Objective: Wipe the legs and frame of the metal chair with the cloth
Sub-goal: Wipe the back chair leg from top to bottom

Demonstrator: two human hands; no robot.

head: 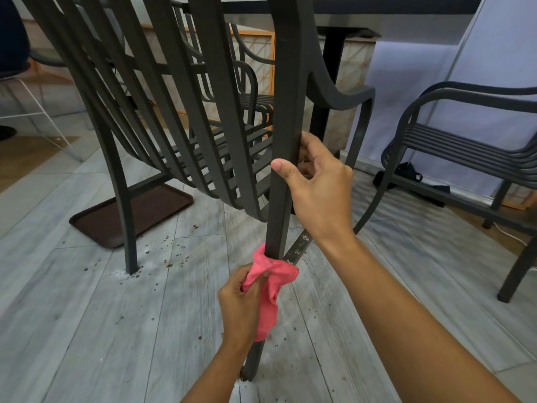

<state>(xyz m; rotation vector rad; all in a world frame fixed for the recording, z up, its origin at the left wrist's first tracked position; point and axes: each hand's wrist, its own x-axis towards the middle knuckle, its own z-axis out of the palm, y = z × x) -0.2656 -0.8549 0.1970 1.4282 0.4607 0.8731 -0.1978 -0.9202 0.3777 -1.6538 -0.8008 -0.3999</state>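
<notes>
A dark metal chair (287, 106) with a slatted back and seat stands close in front of me. My right hand (316, 181) grips its near rear leg at seat height, thumb across the front. Lower down, my left hand (239, 301) holds a pink cloth (271, 286) wrapped around the same leg, with a tail of cloth hanging down. The leg's foot (250, 373) rests on the floor. A speckled, dirty side rail (299, 247) runs off behind the cloth.
A brown tray (162, 203) lies on the grey plank floor under the chair's far leg. Dark spots dot the floor around it. A second metal chair (465, 146) stands at the right, and a dark table (334, 13) behind.
</notes>
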